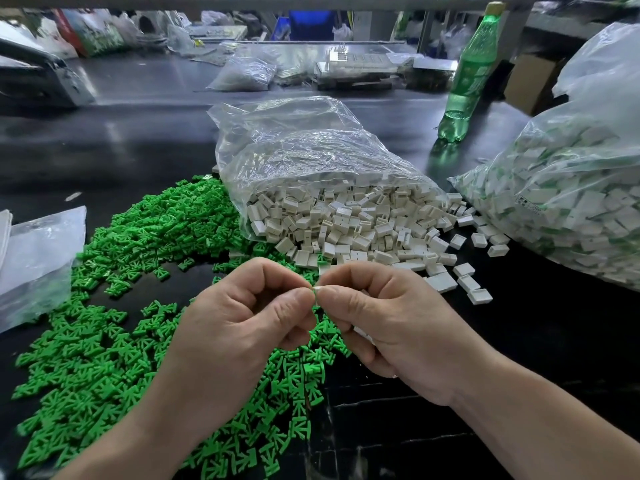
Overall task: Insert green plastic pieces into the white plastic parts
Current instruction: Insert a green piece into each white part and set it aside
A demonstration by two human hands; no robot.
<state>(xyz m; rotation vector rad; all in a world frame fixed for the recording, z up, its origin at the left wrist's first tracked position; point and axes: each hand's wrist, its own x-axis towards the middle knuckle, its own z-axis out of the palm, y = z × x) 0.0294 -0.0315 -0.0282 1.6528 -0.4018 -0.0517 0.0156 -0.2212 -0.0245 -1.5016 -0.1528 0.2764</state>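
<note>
Centre frame: left hand pinches green piece, right hand pinches white part, brought together for insertion.

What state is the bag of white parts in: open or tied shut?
Open. The clear bag lies on its side, and white parts spill from its mouth onto the dark table.
</note>
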